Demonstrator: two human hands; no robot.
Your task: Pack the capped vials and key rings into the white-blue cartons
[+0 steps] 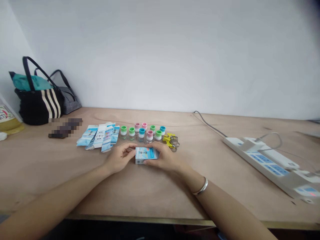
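Both hands hold a small blue-and-white carton [146,155] on the wooden table [160,193]. My left hand [120,156] grips its left end with curled fingers. My right hand [163,156] wraps round its right side; a silver bangle [200,187] sits on that wrist. Just behind the carton stand several small clear bottles [142,132] with green, pink and blue caps. Flattened blue-and-white cartons [100,136] lie fanned out to the left of the bottles. A small heap of yellow clips with metal rings [171,140] lies to their right.
A black striped handbag [40,101] with a teal item in it stands at the back left against the wall, a bottle [7,120] beside it. A dark blurred object [65,128] lies near the bag. White power strips [270,163] with cables run along the right.
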